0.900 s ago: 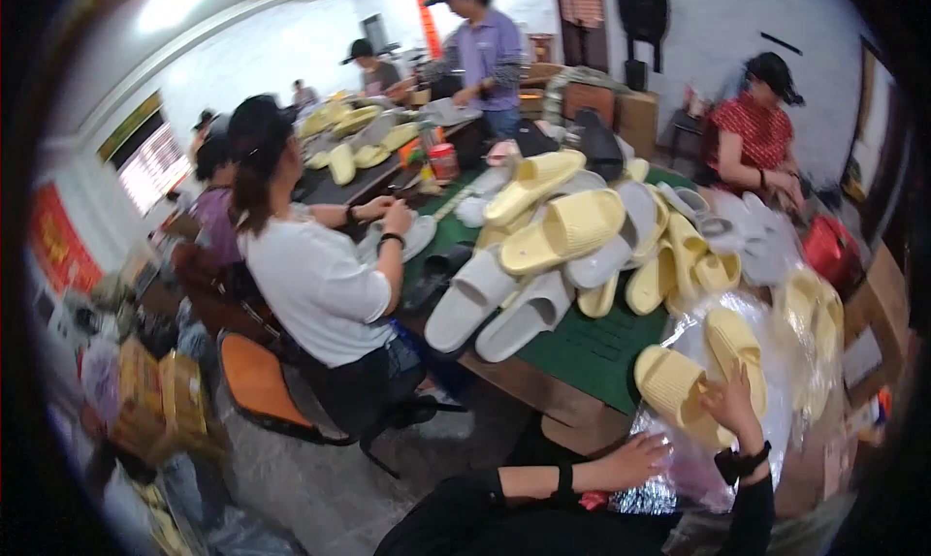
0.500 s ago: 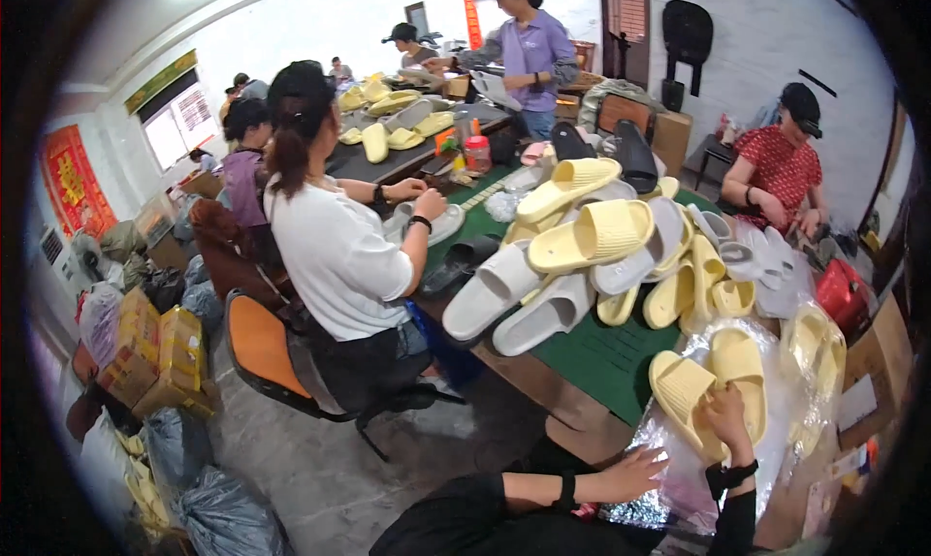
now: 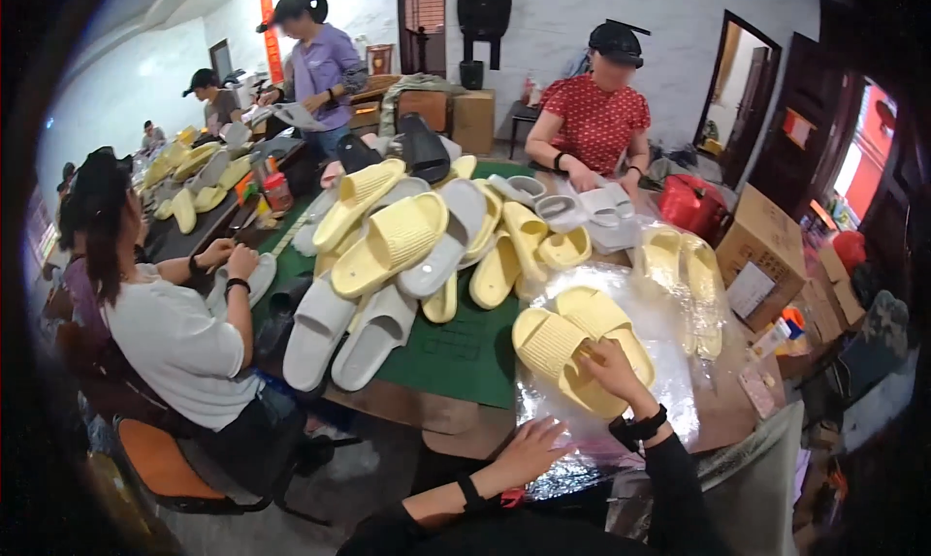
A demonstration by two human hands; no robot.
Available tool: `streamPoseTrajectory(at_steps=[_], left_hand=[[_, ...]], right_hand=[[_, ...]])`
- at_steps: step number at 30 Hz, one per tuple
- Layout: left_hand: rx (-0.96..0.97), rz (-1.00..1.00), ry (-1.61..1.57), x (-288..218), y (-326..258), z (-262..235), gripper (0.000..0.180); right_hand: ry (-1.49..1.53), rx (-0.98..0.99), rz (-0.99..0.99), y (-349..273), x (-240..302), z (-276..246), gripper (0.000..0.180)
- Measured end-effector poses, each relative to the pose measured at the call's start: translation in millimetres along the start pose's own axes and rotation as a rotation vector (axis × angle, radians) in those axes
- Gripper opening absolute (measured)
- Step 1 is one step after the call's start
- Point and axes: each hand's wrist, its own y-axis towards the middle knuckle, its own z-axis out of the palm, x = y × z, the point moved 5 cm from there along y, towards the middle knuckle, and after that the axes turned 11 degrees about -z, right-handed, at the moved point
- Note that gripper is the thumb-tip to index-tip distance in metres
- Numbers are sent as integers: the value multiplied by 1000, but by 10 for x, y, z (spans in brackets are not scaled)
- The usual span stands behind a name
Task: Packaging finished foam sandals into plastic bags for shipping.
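A pair of pale yellow slippers lies on a shiny clear plastic bag at the table's near edge. The left slipper partly overlaps the right slipper. My right hand reaches over the pair, its fingers curled at the inner side of the left slipper's strap; part of that grip is hidden. Fingers apart and holding nothing, my left hand rests by the bag's near left edge. Both wrists wear black bands.
A heap of yellow, grey and black slippers covers the green mat. Bagged yellow slippers lie right of my pair, near a cardboard box. A co-worker in red handles grey slippers opposite; another in white sits left.
The view has turned right, so the scene sits further left and more of the right side shows. My right hand stays at the yellow slippers; my left hand stays by the bag.
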Motion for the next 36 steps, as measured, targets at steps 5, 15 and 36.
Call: streamPoseTrajectory(at_steps=[5,15,36], left_hand=[[6,-6,7,53,-10,-57,41],[10,-137,-1059,274,255,-75,40],[-227,-51,51,513,459,3,60]], right_hand=[[286,-117,197,-477,452,-243,38],[803,-53,127,-1402,917,-625,55],[1293,-60,514,-1500,954,-529,68]])
